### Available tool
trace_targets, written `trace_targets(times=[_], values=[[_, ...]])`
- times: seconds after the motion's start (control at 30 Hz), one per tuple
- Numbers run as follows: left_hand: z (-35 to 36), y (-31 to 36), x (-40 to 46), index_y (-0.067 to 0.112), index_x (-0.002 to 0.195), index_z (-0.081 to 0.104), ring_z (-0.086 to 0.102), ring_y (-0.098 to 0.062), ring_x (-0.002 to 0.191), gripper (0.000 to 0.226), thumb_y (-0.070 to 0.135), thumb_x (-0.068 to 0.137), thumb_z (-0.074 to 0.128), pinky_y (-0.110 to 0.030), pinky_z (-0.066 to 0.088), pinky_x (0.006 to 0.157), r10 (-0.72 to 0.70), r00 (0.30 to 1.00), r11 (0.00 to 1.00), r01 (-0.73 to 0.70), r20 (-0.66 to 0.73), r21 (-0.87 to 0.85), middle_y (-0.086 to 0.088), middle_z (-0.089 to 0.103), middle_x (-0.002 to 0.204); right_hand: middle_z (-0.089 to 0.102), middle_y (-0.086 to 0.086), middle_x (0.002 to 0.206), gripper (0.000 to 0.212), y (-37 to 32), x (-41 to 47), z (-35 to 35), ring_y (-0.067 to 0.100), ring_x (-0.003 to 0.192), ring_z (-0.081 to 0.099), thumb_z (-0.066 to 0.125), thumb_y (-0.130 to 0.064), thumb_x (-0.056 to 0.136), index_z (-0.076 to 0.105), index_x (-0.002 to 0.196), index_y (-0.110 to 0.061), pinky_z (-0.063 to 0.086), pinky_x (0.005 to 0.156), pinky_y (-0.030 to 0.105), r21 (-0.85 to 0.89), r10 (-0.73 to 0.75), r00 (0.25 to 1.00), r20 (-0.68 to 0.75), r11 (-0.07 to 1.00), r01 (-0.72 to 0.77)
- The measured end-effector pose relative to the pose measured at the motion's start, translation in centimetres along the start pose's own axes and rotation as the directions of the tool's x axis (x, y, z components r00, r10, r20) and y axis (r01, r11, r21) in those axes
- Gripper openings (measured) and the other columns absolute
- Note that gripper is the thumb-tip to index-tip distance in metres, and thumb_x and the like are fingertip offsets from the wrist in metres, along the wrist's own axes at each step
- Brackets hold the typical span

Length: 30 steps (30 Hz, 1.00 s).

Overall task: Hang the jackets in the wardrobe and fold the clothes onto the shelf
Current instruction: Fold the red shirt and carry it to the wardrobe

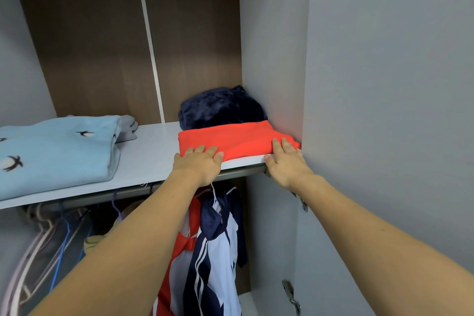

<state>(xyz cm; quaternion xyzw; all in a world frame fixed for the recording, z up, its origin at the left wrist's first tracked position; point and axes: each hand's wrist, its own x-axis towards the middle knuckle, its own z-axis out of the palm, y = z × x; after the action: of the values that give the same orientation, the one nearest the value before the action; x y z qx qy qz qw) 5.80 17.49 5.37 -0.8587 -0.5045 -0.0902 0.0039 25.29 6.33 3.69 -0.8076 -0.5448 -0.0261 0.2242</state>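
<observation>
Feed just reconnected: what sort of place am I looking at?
Inside an open wardrobe, likely in a home: folded clothes like the red garment lie on a shelf, and a jacket hangs underneath.

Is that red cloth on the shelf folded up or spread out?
Folded. The red cloth lies as a flat, compact rectangle on the shelf, with both hands, left and right, resting on its front edge.

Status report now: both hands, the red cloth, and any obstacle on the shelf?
Left hand and right hand flat, open, on folded red cloth. Cloth on shelf at right wall. Dark blue bundle directly behind it.
</observation>
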Motion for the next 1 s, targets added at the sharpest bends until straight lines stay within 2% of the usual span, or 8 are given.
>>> trace_targets(times=[0.17, 0.27, 0.43, 0.7, 0.8, 1.0], values=[[0.2, -0.3, 0.7, 0.036, 0.157, 0.016, 0.011, -0.026, 0.151, 0.059, 0.056, 0.101, 0.009, -0.054, 0.012, 0.12, 0.021, 1.0, 1.0, -0.021, -0.004, -0.008, 0.001, 0.013, 0.166, 0.001, 0.014, 0.164, 0.062, 0.4, 0.2, 0.5, 0.028, 0.151, -0.001, 0.023, -0.043, 0.104, 0.004, 0.158, -0.018, -0.001, 0.122, 0.043, -0.016, 0.024, 1.0, -0.01, 1.0, -0.024], [0.1, -0.4, 0.2, 0.032, 0.157, 0.016, 0.011, -0.027, 0.151, 0.061, 0.055, 0.101, 0.01, -0.054, 0.008, 0.12, 0.025, 1.0, 1.0, -0.025, -0.018, -0.008, -0.002, 0.014, 0.165, 0.002, 0.012, 0.164, 0.064, 0.2, -0.9, 0.1, 0.027, 0.151, 0.0, 0.028, -0.044, 0.104, 0.005, 0.158, -0.018, 0.002, 0.122, 0.043, 0.015, 0.042, 0.999, -0.003, 0.999, -0.042], [0.1, 0.0, -3.2, 0.02, 0.158, 0.015, 0.009, -0.027, 0.151, 0.063, 0.051, 0.103, 0.016, -0.053, 0.001, 0.122, 0.056, 0.98, 0.998, -0.052, -0.189, 0.025, -0.006, 0.016, 0.164, 0.011, 0.013, 0.163, 0.066, -0.3, -4.1, -2.0, 0.026, 0.151, 0.007, 0.039, -0.037, 0.102, 0.014, 0.156, -0.008, 0.009, 0.122, 0.041, 0.012, 0.002, 0.999, -0.049, 1.0, -0.001], [-1.0, 2.3, -11.2, 0.014, 0.155, 0.023, 0.016, -0.029, 0.149, 0.06, 0.043, 0.104, 0.031, -0.047, 0.007, 0.123, 0.183, 0.897, 0.982, -0.183, -0.403, 0.038, -0.008, 0.023, 0.162, 0.017, 0.012, 0.162, 0.067, -1.1, -11.7, -5.3, 0.025, 0.15, 0.014, 0.047, -0.028, 0.1, 0.015, 0.155, -0.007, 0.013, 0.119, 0.034, 0.031, -0.101, 0.99, -0.097, 0.994, 0.105], [-1.7, 3.2, -13.7, 0.013, 0.155, 0.022, 0.017, -0.028, 0.149, 0.061, 0.041, 0.103, 0.034, -0.047, 0.008, 0.123, 0.258, 0.852, 0.965, -0.247, -0.455, 0.085, -0.008, 0.023, 0.162, 0.018, 0.011, 0.162, 0.068, -1.2, -14.9, -6.9, 0.024, 0.149, 0.016, 0.048, -0.026, 0.099, 0.015, 0.155, -0.008, 0.014, 0.119, 0.033, 0.031, -0.098, 0.99, -0.105, 0.994, 0.102], [-3.8, 5.7, -17.5, 0.011, 0.157, 0.017, 0.01, -0.026, 0.151, 0.063, 0.038, 0.103, 0.037, -0.045, 0.008, 0.124, 0.367, 0.769, 0.912, -0.408, -0.524, 0.04, -0.007, 0.016, 0.164, 0.02, 0.009, 0.161, 0.065, -1.2, -21.3, -10.7, 0.023, 0.148, 0.017, 0.046, -0.022, 0.099, 0.016, 0.155, -0.008, 0.015, 0.118, 0.032, -0.02, -0.06, 0.977, -0.206, 0.998, 0.058]])
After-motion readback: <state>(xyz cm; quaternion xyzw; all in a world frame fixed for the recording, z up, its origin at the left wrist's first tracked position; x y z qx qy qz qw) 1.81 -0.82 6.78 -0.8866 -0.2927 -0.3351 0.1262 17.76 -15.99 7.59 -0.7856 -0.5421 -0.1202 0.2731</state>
